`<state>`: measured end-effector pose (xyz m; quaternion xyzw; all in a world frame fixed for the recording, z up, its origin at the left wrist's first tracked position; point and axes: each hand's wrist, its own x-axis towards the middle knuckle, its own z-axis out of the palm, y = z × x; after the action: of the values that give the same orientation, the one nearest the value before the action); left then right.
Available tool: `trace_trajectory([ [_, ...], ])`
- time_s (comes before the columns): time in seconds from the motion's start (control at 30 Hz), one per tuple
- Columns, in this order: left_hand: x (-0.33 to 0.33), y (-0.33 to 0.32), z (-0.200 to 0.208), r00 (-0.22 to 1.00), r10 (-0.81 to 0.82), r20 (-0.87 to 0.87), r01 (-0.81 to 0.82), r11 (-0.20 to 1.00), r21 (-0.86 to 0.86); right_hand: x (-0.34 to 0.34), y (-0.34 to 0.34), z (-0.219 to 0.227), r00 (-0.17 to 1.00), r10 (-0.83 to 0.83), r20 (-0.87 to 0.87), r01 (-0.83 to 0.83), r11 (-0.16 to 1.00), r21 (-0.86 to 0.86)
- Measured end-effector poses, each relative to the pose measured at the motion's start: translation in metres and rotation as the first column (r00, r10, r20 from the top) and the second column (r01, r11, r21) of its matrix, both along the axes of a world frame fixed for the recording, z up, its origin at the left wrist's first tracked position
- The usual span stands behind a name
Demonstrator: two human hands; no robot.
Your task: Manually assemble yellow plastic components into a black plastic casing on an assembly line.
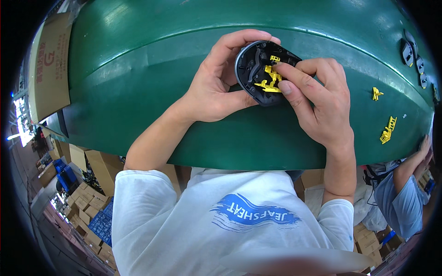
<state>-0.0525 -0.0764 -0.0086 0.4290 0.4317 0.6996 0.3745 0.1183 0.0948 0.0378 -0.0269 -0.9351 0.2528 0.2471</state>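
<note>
My left hand (216, 83) holds a black oval plastic shell (254, 69) above the green conveyor belt (138, 78), thumb under it and fingers curled over its top edge. Inside the shell sits a yellow plastic part (269, 79). My right hand (317, 101) is against the shell's right side, with thumb and forefinger pressing on the yellow part. Both forearms come up from the lower edge over the belt's near rim.
Two loose yellow parts (388, 130) (376, 94) lie on the belt at right. Several black shells (407, 51) lie at the far right edge. Another person's arm (410, 165) reaches in at right. A cardboard box (48, 64) stands at left; boxes and blue crates (99, 223) sit below.
</note>
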Motion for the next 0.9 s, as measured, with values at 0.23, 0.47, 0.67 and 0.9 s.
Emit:
trace_trajectory([
  [0.23, 0.000, 0.000, -0.001, 1.000, 0.003, 0.017, -0.003, 1.000, -0.003, 0.002, -0.002, 0.001, 0.995, -0.005, 0.098, 0.008, 1.000, -0.027],
  [0.47, 0.000, 0.002, 0.001, 1.000, 0.008, -0.019, -0.009, 0.998, -0.056, 0.007, -0.001, 0.008, 0.971, -0.015, 0.239, 0.021, 1.000, -0.023],
  [0.67, -0.003, -0.007, 0.005, 0.996, 0.071, -0.049, -0.074, 0.995, -0.065, -0.005, -0.001, -0.002, 0.986, 0.077, 0.150, -0.065, 0.994, -0.084],
  [0.9, -0.017, -0.032, 0.032, 0.973, 0.230, 0.008, -0.230, 0.972, 0.047, 0.012, 0.015, -0.025, 0.996, 0.056, 0.071, -0.031, 0.952, -0.305],
])
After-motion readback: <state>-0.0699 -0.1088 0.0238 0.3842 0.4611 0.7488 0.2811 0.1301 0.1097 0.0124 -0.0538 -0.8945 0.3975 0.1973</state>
